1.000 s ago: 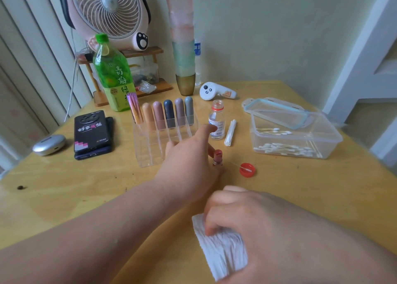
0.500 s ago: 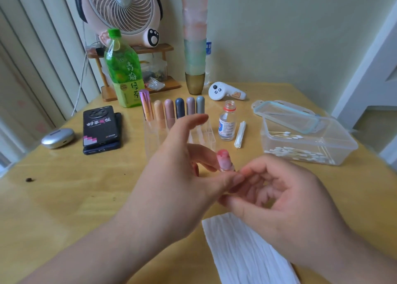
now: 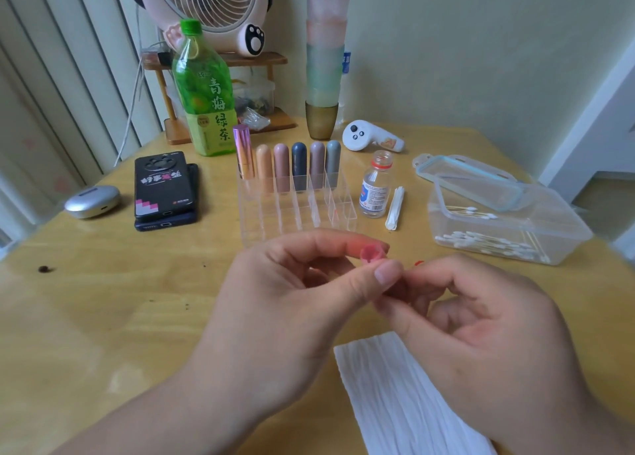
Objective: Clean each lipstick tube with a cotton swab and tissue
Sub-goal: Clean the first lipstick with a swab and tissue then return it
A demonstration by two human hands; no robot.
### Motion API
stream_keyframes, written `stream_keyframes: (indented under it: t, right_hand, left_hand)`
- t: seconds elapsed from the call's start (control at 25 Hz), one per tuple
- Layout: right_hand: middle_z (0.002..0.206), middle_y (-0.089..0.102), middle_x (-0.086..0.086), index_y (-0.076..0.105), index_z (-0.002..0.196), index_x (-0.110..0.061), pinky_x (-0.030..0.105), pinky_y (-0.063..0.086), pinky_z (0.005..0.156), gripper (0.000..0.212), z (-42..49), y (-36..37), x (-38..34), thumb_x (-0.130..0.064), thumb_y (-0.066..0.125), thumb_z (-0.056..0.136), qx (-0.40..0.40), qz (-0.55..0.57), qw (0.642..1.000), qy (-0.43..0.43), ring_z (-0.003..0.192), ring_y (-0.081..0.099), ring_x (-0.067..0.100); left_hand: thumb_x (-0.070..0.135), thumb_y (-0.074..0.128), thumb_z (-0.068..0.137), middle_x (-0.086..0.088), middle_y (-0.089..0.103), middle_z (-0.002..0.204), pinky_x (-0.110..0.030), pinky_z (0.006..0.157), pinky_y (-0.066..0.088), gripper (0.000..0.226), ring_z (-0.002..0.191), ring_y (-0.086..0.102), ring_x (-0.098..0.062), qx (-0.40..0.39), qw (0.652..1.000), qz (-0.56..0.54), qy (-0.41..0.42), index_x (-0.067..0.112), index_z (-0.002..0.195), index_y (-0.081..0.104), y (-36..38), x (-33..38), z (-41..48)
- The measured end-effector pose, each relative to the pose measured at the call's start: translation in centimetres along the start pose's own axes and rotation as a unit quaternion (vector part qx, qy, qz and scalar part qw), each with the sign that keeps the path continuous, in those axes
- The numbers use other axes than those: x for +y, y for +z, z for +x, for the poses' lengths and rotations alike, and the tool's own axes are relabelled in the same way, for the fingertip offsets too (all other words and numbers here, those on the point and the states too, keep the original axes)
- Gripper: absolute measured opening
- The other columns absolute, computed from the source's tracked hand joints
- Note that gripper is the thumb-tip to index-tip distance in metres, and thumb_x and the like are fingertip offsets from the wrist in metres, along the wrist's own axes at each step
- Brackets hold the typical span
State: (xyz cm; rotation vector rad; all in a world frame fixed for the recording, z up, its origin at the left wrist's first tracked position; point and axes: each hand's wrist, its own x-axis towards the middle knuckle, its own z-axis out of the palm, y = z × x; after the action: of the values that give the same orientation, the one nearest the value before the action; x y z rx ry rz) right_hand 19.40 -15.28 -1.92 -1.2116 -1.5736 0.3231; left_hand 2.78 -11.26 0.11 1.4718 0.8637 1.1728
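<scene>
View: head camera, looking down over a wooden table (image 3: pixel 103 317).
Left hand (image 3: pixel 285 293): thumb and forefinger are clamped on the upper end of the lipstick tube (image 3: pixel 372 252); the other fingers are curled loosely behind.
Right hand (image 3: pixel 481 334): fingers are curled in, and thumb and fingertips close on the tube's lower end, which is mostly hidden behind the left thumb.
Task item location: the tube is held in the air between both hands, in front of the clear organiser (image 3: pixel 295 210) and above the table edge of the tissue (image 3: pixel 405 396).
Risk, slip: the tube is small, smooth and round, and a fingertip pinch could let it twist out and roll.
Risk, smear: the open pink end sits against the forefinger, so colour may transfer to skin and then to the casing.
Risk, knock: the uncapped small bottle (image 3: pixel 376 186) stands just beyond the hands, and a reach for the swab box (image 3: pixel 498 220) could tip it.
Materials: glossy pink plastic tube; crinkled, ribbed white tissue; rigid transparent organiser and box; matte rounded caps on the stored lipsticks (image 3: pixel 292 165).
</scene>
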Motion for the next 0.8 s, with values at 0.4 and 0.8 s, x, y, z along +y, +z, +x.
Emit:
stream_keyframes:
  t: [0.4, 0.8]
  right_hand:
    - [0.077, 0.061, -0.001, 0.067, 0.092, -0.029, 0.037, 0.047, 0.045, 0.022, 0.2, -0.6, 0.2, -0.046, 0.069, 0.078, -0.168, 0.087, 0.979, 0.071, 0.048, 0.052, 0.020]
    - [0.077, 0.067, 0.007, 0.071, 0.090, -0.021, 0.051, 0.053, 0.063, 0.026, 0.3, -0.9, 0.2, -0.046, 0.064, 0.086, -0.210, 0.113, 0.968, 0.074, 0.065, 0.061, 0.030]
  left_hand:
    - [0.022, 0.080, 0.071, -0.009, 0.077, 0.077, -0.023, 0.074, 0.057, 0.019, 0.075, 0.075, -0.020, -0.023, 0.998, -0.060, -0.021, 0.007, 0.083, 0.077, -0.5, 0.0, -0.1]
    - [0.024, 0.082, 0.070, -0.009, 0.076, 0.075, -0.027, 0.067, 0.060, 0.019, 0.071, 0.073, -0.025, -0.042, 0.997, -0.059, -0.018, 0.011, 0.084, 0.078, -0.5, 0.0, -0.2]
